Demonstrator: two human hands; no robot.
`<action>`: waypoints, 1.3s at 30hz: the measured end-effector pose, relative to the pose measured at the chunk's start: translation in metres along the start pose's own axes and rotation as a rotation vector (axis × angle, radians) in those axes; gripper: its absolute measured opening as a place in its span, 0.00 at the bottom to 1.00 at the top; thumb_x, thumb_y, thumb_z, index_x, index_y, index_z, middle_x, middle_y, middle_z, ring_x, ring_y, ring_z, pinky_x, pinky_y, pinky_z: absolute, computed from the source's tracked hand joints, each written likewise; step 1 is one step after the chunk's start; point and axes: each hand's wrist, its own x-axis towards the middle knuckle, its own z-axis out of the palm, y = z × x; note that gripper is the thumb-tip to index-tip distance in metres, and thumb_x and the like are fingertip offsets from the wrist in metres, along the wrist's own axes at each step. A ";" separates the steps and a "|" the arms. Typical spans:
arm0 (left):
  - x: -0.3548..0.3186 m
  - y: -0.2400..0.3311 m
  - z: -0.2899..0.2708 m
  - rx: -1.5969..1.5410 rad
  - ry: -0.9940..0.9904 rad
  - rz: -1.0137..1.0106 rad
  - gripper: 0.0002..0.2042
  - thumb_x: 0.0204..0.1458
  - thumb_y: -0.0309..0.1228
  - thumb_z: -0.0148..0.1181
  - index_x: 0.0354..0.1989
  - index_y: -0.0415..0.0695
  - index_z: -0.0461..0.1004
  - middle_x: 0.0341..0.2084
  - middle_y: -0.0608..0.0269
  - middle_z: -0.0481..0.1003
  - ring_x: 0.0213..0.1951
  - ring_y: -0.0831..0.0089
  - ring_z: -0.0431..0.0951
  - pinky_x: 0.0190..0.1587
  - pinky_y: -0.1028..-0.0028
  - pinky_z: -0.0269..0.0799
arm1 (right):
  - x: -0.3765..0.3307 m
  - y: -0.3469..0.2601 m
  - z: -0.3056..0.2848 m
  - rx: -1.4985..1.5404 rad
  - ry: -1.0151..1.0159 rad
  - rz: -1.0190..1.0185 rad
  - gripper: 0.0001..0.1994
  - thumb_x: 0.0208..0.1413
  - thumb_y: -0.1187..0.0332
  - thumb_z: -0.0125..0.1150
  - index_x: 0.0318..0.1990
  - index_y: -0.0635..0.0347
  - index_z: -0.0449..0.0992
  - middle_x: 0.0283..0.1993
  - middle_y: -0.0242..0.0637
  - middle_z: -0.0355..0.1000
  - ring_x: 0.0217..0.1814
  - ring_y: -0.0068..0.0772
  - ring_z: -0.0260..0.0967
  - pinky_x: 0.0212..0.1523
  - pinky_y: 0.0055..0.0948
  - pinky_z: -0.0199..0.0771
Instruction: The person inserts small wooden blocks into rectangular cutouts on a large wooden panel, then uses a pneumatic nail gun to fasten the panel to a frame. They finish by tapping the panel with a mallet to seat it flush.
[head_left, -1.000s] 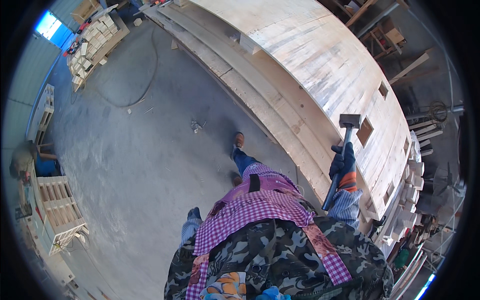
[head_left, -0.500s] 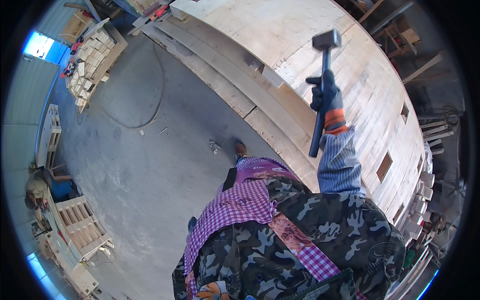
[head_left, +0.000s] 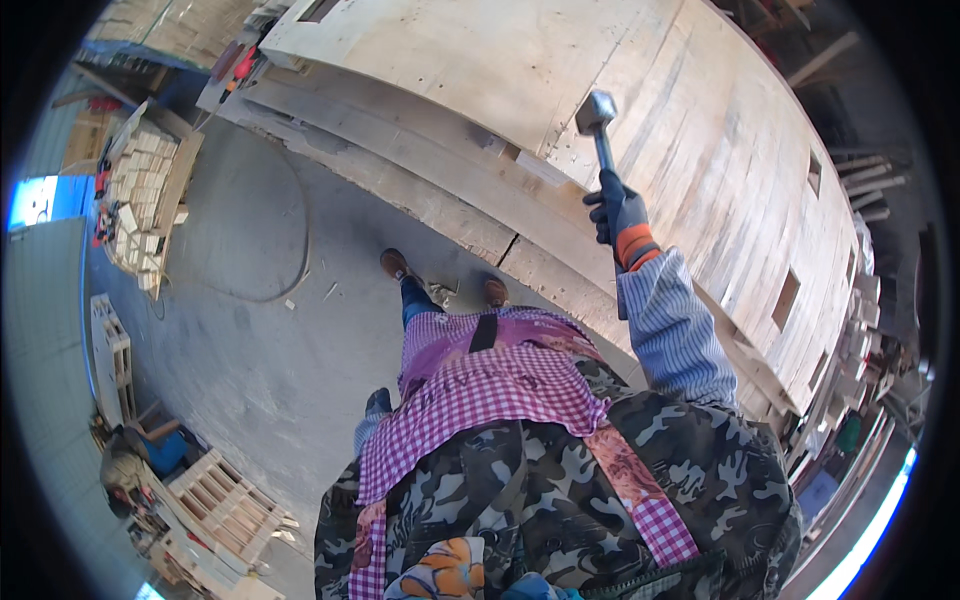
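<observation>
Above the big pale wooden panel (head_left: 700,150), our gloved right hand (head_left: 617,208) clasps a hammer (head_left: 597,114) by its handle. Since a second ago we have stepped along the panel, and the hammer has gone from beside a square cutout (head_left: 787,298) to near a seam (head_left: 560,130), so a different stretch lies beneath it. Our left hand (head_left: 378,402) hangs low; we cannot tell its grip.

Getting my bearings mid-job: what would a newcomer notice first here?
First, the grey block-headed hammer in the dark-gloved right hand, seen against the broad pale wooden panel at upper right. Then the purple-and-white checked cloth apron at lower centre, and pale stacked wooden blocks at upper left.
</observation>
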 end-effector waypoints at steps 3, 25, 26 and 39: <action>0.056 0.048 -0.008 0.021 -0.047 0.083 0.27 0.49 0.40 0.61 0.56 0.42 0.65 0.45 0.60 0.72 0.45 0.71 0.71 0.49 0.72 0.66 | -0.034 -0.035 0.003 0.244 0.015 -0.283 0.24 0.56 0.49 0.48 0.29 0.66 0.73 0.11 0.30 0.56 0.09 0.19 0.48 0.10 0.23 0.49; 0.209 0.299 -0.075 0.259 -0.180 0.194 0.25 0.52 0.42 0.56 0.57 0.47 0.64 0.51 0.58 0.69 0.52 0.66 0.67 0.54 0.68 0.60 | -0.069 -0.052 0.079 0.340 0.486 -0.665 0.25 0.58 0.47 0.44 0.28 0.62 0.75 0.11 0.28 0.58 0.09 0.18 0.51 0.09 0.20 0.49; 0.209 0.296 -0.078 0.263 -0.176 0.189 0.25 0.52 0.42 0.56 0.57 0.47 0.64 0.51 0.58 0.69 0.52 0.66 0.67 0.54 0.68 0.60 | -0.065 -0.045 0.084 0.330 0.487 -0.814 0.25 0.58 0.48 0.44 0.29 0.62 0.75 0.11 0.28 0.59 0.09 0.18 0.52 0.09 0.20 0.50; 0.213 0.323 -0.042 0.404 -0.225 0.267 0.26 0.52 0.41 0.56 0.58 0.45 0.63 0.53 0.56 0.67 0.53 0.65 0.66 0.55 0.68 0.59 | -0.056 -0.034 0.072 0.441 0.341 -0.354 0.27 0.56 0.45 0.47 0.26 0.65 0.73 0.10 0.30 0.56 0.09 0.19 0.49 0.09 0.21 0.47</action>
